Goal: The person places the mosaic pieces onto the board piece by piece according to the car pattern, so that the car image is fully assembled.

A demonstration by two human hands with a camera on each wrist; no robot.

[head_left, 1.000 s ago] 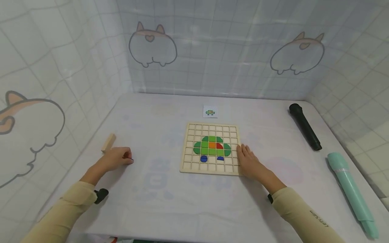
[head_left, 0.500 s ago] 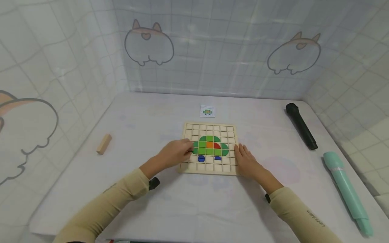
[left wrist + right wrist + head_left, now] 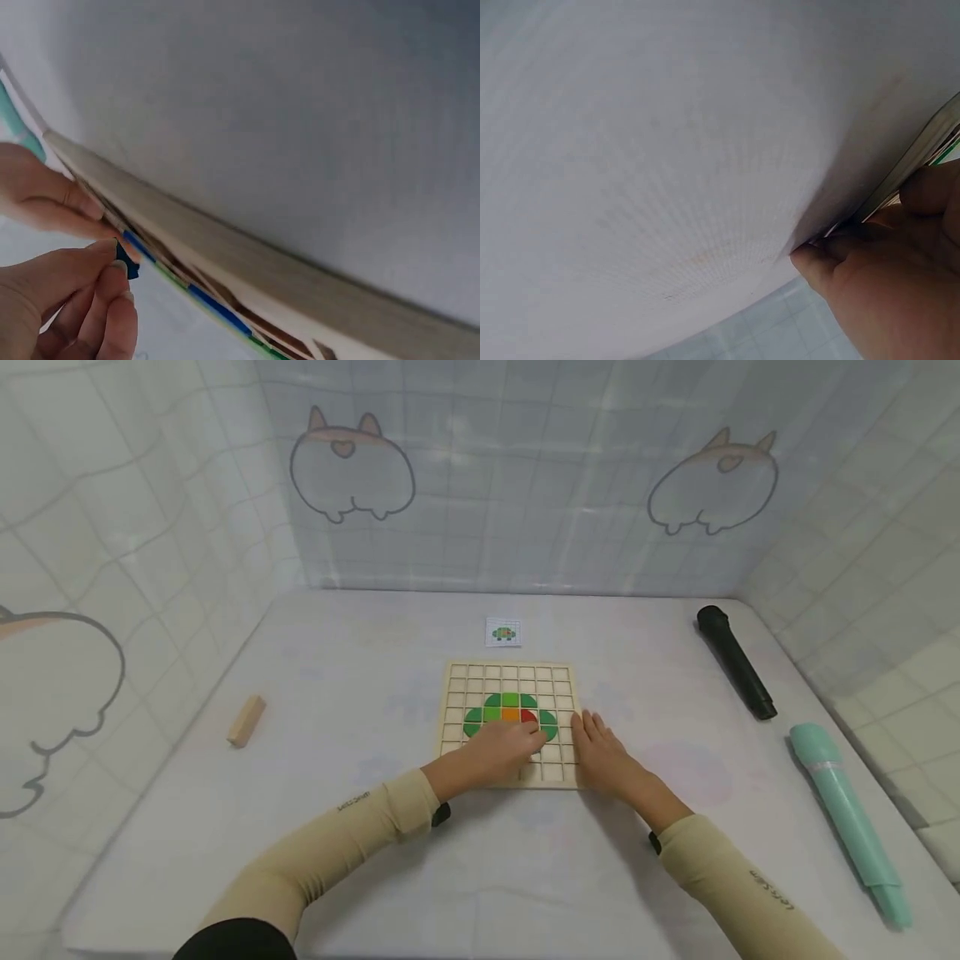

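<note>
Both arms wear long, close-fitting beige sleeves, each with a small line of dark lettering printed along the forearm. A black band sits at each wrist just behind the bare left hand (image 3: 504,750) and right hand (image 3: 604,760).

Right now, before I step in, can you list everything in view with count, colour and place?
wooden grid board: one, pale wood, centre of the table
tiles in the board: several, mostly green with one orange and one red, mid-board
blue piece: one, dark blue, pinched over the board's near rows
pattern card: one, white with a small picture, just behind the board
wooden block: one, tan, left on the table
black microphone: one, right rear
mint microphone: one, right edge
table: one, white cloth
left hand: over the board's lower rows, pinches the blue piece
right hand: rests at the board's right edge
</note>
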